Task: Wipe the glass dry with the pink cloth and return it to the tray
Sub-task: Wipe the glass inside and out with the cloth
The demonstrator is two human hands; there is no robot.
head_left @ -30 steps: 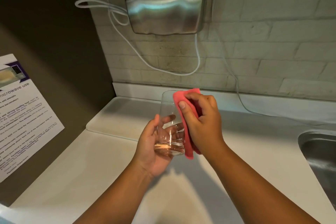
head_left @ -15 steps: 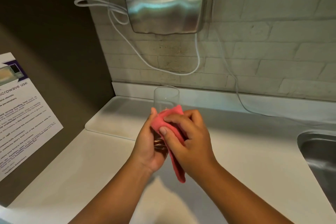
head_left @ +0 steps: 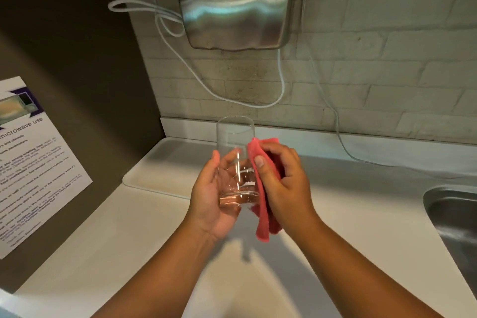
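A clear drinking glass (head_left: 235, 137) stands upright in the air above the counter, held around its lower half by my left hand (head_left: 210, 196). My right hand (head_left: 282, 183) presses the folded pink cloth (head_left: 263, 214) against the glass's right side, thumb on the cloth's front edge. The cloth's lower end hangs free below the glass. The white tray (head_left: 165, 165) lies on the counter just behind and left of my hands.
A steel hand dryer (head_left: 240, 5) hangs on the brick wall above, with white cables (head_left: 281, 85) looping down. A steel sink (head_left: 454, 219) is at the right edge. A microwave notice (head_left: 31, 160) is stuck to the dark left wall.
The cloth has slid from the front of the glass round to its right side, uncovering the glass. My left hand keeps its hold and the glass sits about where it was.
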